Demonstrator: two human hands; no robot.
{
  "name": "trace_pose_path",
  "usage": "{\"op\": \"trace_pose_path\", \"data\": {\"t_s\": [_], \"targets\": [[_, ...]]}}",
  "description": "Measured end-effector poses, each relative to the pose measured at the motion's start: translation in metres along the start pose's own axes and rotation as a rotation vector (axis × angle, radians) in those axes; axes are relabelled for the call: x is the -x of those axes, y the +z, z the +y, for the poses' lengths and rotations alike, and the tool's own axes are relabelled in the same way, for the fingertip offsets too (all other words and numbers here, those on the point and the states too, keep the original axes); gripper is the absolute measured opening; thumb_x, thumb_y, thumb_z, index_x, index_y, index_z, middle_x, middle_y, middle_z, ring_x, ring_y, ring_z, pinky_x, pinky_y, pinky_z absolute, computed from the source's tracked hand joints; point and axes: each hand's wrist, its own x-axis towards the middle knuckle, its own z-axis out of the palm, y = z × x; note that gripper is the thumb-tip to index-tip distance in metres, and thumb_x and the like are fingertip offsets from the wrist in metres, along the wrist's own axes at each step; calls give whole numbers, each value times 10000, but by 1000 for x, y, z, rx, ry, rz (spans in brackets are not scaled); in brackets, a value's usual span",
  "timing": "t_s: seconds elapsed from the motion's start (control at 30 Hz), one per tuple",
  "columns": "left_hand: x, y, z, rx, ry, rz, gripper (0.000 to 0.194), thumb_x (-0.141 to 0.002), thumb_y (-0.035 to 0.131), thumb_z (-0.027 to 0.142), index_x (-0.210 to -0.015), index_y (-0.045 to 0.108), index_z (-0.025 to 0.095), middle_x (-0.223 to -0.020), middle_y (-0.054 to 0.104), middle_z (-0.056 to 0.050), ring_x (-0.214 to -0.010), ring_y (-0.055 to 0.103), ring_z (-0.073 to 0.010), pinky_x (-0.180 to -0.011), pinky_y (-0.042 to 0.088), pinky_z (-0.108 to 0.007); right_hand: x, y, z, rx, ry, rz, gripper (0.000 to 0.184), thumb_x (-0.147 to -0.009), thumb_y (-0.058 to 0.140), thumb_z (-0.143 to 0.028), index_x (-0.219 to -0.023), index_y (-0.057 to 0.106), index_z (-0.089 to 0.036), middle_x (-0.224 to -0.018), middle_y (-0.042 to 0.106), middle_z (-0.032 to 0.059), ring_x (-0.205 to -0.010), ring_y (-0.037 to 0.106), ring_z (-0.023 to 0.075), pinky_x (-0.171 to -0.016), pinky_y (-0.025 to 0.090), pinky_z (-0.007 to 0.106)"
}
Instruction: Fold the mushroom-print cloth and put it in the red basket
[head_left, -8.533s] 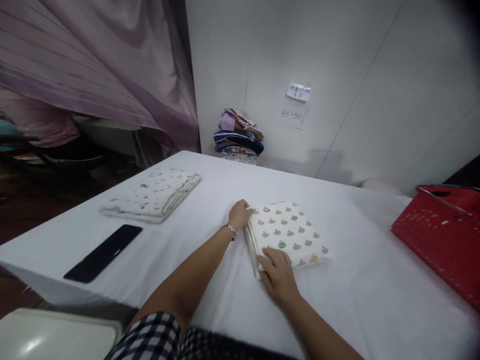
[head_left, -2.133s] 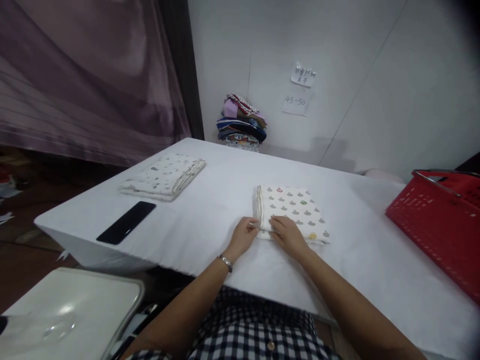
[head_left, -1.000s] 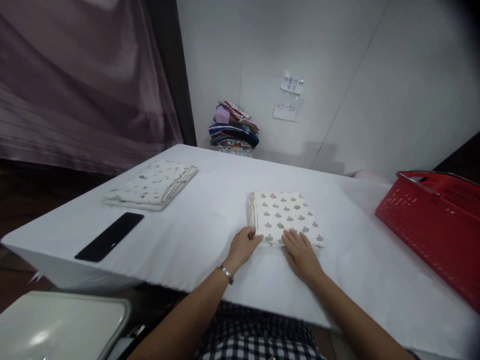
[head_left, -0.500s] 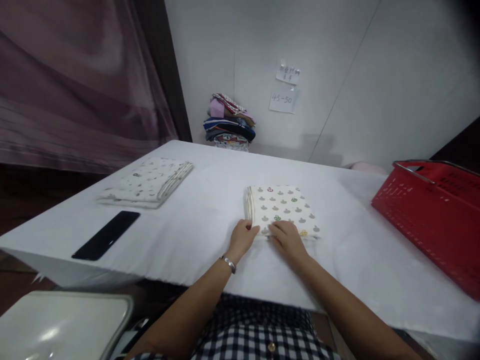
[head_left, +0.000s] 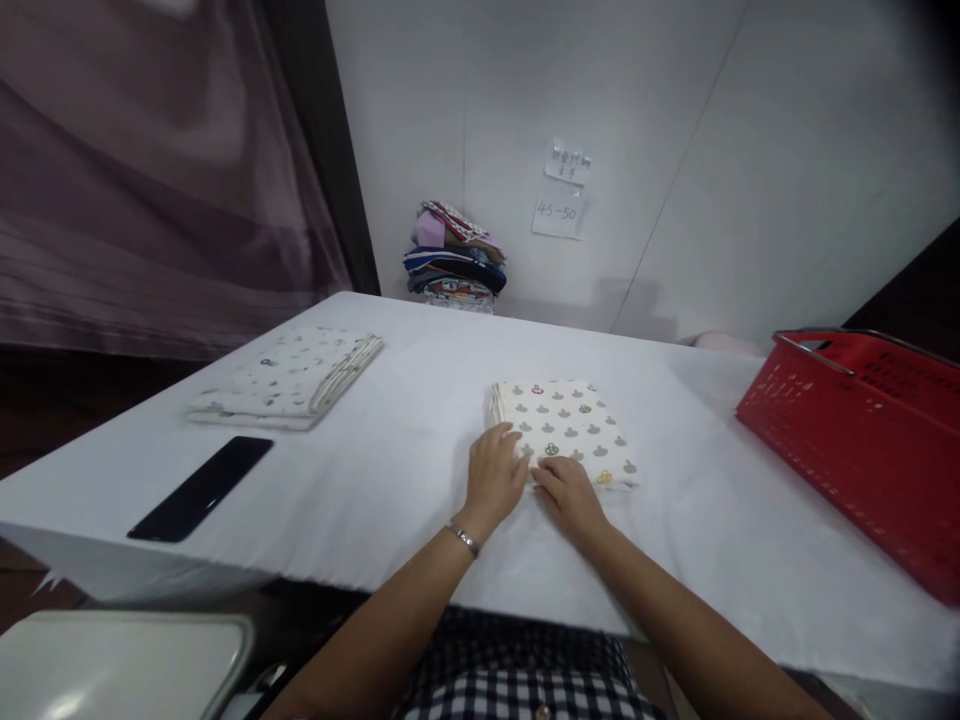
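Wall (head_left: 675, 180) "45-50" (head_left: 556, 212); R hand (head_left: 574, 495) on cloth (head_left: 566, 420)

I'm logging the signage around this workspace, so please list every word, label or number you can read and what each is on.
"45-50": handwritten on the lower sheet on the wall.
Handwritten characters on the upper sheet: too blurred to read.
Pale marks on the red basket: too small to tell whether they are letters.

Worn on the person's head, the single camera looks forward and down from close above the near edge of the white table (head_left: 420, 440), taking in both forearms from behind and, past the far edge, the wall (head_left: 600, 80), with no second view to share the scene.
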Motion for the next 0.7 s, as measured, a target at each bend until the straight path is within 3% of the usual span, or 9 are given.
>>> {"op": "trace_pose_path", "data": {"t_s": [0.1, 0.2, 0.3, 0.43, 0.57, 0.7], "targets": [[6, 6, 2, -83, 216, -131, 302, -910, 412, 259, -1183, 527, 198, -1348, 495, -84, -1309, 358, -228, -1102, 232, -475, 2, -3, -1, -59, 8, -19, 240, -887, 467, -188, -1056, 638, -190, -1039, 610, 115, -981, 533, 234, -837, 434, 405], [17, 16, -8, -147, 225, -228, 377, -914, 417, 294, -1274, 469, 194, -1376, 483, -81, -1342, 321, -252, -1110, 201, -530, 2, -11, 8, -202, 51, -63, 296, -871, 446, -173, -1099, 631, -210, -1064, 633, 101, -1004, 560, 225, -872, 454, 411], [23, 22, -18, -167, 236, -247, 436, -910, 431, 319, -1328, 421, 197, -1399, 462, -83, -1361, 295, -252, -1116, 189, -540, -11, -20, 24, -319, 217, -60, 312, -867, 430, -207, -1084, 654, -232, -1075, 659, 74, -1015, 590, 214, -895, 475, 400], [22, 21, -19, -175, 249, -248, 439, -908, 432, 319, -1331, 423, 201, -1395, 466, -94, -1360, 302, -250, -1118, 186, -549, -62, -20, 43, -263, 296, -123, 364, -893, 410, -303, -1152, 639, -189, -1267, 582, 101, -1209, 494, 233, -1032, 375, 414], [20, 19, -18, -187, 246, -272, 454, -891, 462, 304, -1331, 424, 200, -1402, 461, -94, -1361, 303, -252, -1119, 189, -556, -124, -1, 51, -95, 252, -375, 505, -915, 384, -390, -1357, 459, -157, -1481, 334, 123, -1393, 211, 275, -1107, 200, 475], [20, 20, -21, -188, 228, -295, 466, -876, 485, 287, -1329, 430, 189, -1398, 467, -97, -1355, 315, -256, -1116, 202, -561, -152, 27, 56, 17, 277, -573, 629, -921, 319, -532, -1439, 317, -176, -1531, 212, 110, -1413, 118, 286, -1108, 97, 508]]}}
